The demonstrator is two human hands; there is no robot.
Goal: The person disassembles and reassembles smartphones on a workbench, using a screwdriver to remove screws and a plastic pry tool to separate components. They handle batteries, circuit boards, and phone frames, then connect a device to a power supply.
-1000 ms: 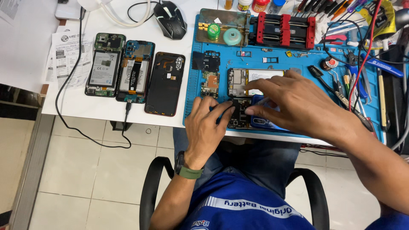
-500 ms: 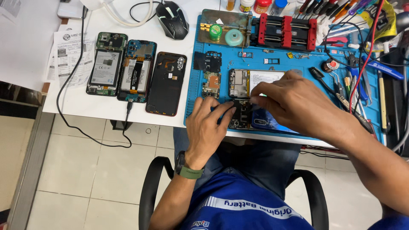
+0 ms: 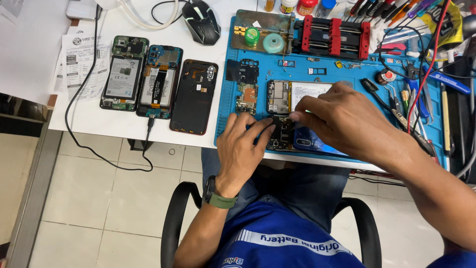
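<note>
- the left hand (image 3: 243, 149) lies flat over the near edge of the counter (image 3: 99, 124), fingers (image 3: 260, 126) pressing down the dark opened phone (image 3: 280, 133) that sits on the blue mat (image 3: 228, 106); it pins the phone rather than clasping it.
- the right hand (image 3: 342, 121) is pinched narrow, fingertips (image 3: 296, 116) closed at the phone's top edge; what thin part or tool they nip is too small to tell.
- the phone overlaps the mat's near edge, right above the lap, so a slip of the pinning hand could tip it off the counter.
- a pinch that pulls too hard could tear a flex or bend a part inside the phone.
- the loose circuit board (image 3: 246, 98) and the second opened phone (image 3: 292, 95) lie just beyond the fingers; a wrist sweep could knock them.
- tiny parts could roll off the mat unseen.
- the three opened phones (image 3: 158, 82) near the counter's left side lie well apart, at little risk.
</note>
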